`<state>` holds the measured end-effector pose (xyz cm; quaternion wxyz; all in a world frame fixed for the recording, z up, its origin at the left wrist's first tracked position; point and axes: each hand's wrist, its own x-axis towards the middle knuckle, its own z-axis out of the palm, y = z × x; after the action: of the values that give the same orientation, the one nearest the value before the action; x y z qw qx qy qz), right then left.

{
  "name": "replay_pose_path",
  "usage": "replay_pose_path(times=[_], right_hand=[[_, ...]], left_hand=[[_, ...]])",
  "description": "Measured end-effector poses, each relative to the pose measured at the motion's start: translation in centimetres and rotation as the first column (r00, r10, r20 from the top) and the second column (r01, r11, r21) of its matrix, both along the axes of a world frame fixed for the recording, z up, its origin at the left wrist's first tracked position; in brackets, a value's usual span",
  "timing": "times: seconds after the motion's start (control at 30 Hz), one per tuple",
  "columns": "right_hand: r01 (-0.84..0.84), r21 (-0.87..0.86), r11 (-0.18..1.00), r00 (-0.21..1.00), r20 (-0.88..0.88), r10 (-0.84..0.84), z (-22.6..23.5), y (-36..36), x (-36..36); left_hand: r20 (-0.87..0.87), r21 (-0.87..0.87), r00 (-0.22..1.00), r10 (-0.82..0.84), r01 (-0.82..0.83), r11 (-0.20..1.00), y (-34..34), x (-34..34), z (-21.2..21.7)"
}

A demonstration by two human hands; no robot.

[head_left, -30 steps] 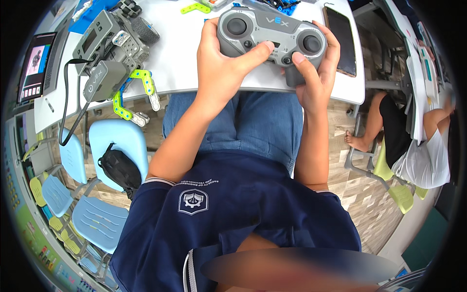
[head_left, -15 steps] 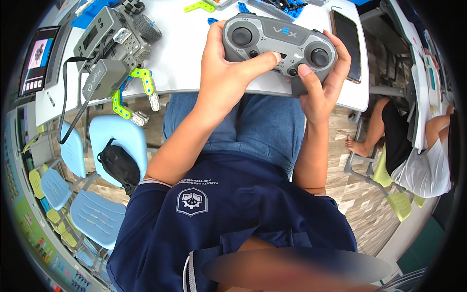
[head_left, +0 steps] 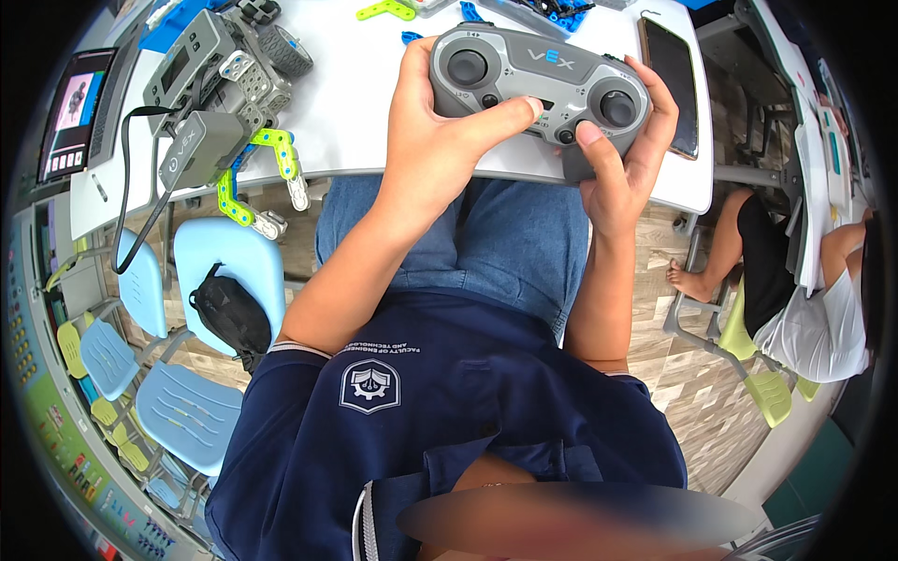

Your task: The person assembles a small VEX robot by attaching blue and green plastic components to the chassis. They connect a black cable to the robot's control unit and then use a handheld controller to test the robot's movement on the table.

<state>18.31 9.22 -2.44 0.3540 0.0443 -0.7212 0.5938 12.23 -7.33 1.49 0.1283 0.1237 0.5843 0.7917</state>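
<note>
A grey game-style controller (head_left: 552, 84) with two dark thumbsticks is held between my hands over the table's near edge. My left hand (head_left: 440, 131) wraps its left end, the thumb lying across the lower middle by the small display. My right hand (head_left: 622, 159) grips the right end, with the thumb against a small button below the right stick and fingers curled round the far side. Left of my hands stands a robot model (head_left: 224, 84) built from grey parts, with a wheel and lime-green jointed claws (head_left: 271, 154) jutting past the table edge.
On the white table (head_left: 351, 122) lie a dark phone (head_left: 672, 89), a lime-green beam (head_left: 385, 10) and a tray of blue and black parts (head_left: 552, 14). An open laptop (head_left: 75, 112) stands far left. Blue chairs (head_left: 187, 411) are at left, one bearing a black bag (head_left: 229, 313). Another person (head_left: 776, 271) sits at right.
Both hands keep their hold on the controller. The whole view has shifted very slightly; otherwise nothing has visibly moved.
</note>
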Motion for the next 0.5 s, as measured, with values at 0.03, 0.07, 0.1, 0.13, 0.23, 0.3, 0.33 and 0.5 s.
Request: replay_pose_path(times=[0.03, 0.07, 0.1, 0.13, 0.23, 0.3, 0.33, 0.5], right_hand=[[0.001, 0.0, 1.0, 1.0, -0.003, -0.001, 0.0, 0.0, 0.01], [0.001, 0.0, 1.0, 1.0, -0.006, -0.001, 0.0, 0.0, -0.02], [0.002, 0.0, 1.0, 1.0, -0.009, -0.002, 0.0, 0.0, -0.03], [0.007, 0.004, 1.0, 1.0, -0.009, -0.007, 0.02, 0.01, -0.03], [0.016, 0.005, 1.0, 1.0, 0.005, -0.016, 0.07, -0.04, 0.05], [0.016, -0.011, 1.0, 0.999, 0.028, -0.016, 0.12, -0.13, 0.15], [0.019, -0.022, 1.0, 0.999, 0.039, -0.018, 0.15, -0.16, 0.18], [0.045, -0.021, 0.999, 0.998, 0.043, -0.044, 0.31, -0.34, 0.32]], left_hand=[[0.006, 0.012, 1.0, -0.002, 0.002, 1.0, 0.02, -0.03, 0.03], [0.011, 0.025, 1.0, -0.004, 0.003, 1.0, 0.02, -0.07, 0.06], [0.014, 0.019, 1.0, -0.005, 0.005, 1.0, 0.02, -0.09, 0.09], [0.016, 0.013, 1.0, -0.007, 0.006, 1.0, 0.01, -0.09, 0.11], [0.03, 0.022, 0.999, -0.014, 0.013, 1.0, 0.0, -0.06, 0.08], [0.036, 0.031, 0.999, -0.015, 0.014, 0.999, 0.02, -0.01, -0.01], [0.035, 0.031, 0.999, -0.012, 0.011, 0.999, 0.06, -0.01, -0.08], [0.036, 0.067, 0.999, -0.007, 0.005, 0.998, 0.09, 0.04, -0.31]])
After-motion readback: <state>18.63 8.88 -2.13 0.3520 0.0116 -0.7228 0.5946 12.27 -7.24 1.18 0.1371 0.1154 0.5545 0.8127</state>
